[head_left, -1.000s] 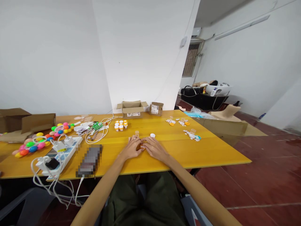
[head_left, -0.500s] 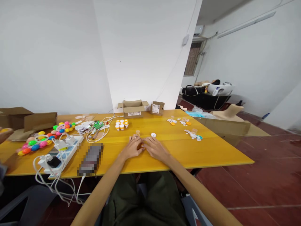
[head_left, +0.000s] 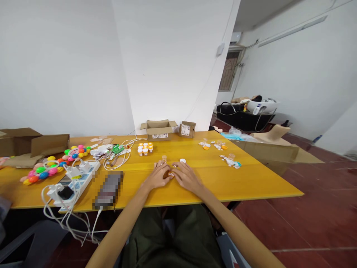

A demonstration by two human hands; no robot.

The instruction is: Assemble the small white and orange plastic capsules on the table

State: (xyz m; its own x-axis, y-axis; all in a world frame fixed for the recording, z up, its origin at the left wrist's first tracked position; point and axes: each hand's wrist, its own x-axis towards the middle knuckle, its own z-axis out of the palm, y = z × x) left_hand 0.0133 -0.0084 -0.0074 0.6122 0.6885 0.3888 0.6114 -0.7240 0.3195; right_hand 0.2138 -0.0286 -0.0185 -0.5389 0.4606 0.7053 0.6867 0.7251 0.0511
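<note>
My left hand [head_left: 158, 176] and my right hand [head_left: 186, 177] meet low over the table, fingers curled towards each other. Between the fingertips shows a small white and orange plastic part [head_left: 171, 174], mostly covered by the fingers. Just beyond my left fingers stands a small clear plastic cup [head_left: 164, 158]. A round white disc [head_left: 182, 160] lies just past my right hand's knuckles. Farther back on the left, several white and orange plastic pieces [head_left: 145, 149] stand together in a tight group.
Loose white, orange and teal parts [head_left: 231, 161] lie to the right on the yellow table [head_left: 251, 186]. Two cardboard boxes [head_left: 158, 134] stand against the wall. At left are a phone [head_left: 108, 190], a power strip [head_left: 86, 178] with cables, and colourful ball rings [head_left: 43, 170].
My fingers have shifted slightly, and the small part between them shows more. A person's hand at the far left has drawn out of view.
</note>
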